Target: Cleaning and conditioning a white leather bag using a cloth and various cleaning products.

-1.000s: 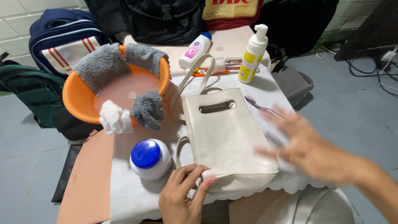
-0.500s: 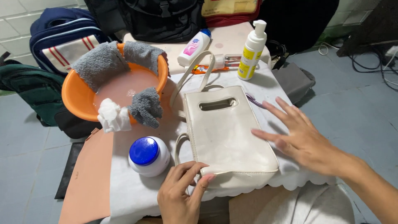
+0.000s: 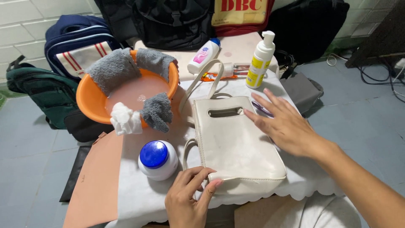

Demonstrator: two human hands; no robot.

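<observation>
Head view, left hand [image 3: 187, 200] pinching white handbag [image 3: 236, 145], right hand [image 3: 283, 124] flat on it

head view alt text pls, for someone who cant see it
A cream handbag lies flat on a white-covered table; the left hand pinches its near corner, the right hand rests open at its far edge. Left sit an orange basin and blue-lidded jar.

place: home bag-cleaning corner | cues: tiled floor [image 3: 25, 139]; backpacks [image 3: 80, 42]; wash basin [image 3: 90, 105]

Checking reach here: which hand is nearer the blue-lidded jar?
Left. The left hand pins the white bag's near corner, just right of the jar; the right hand lies across the bag's far side.
</observation>
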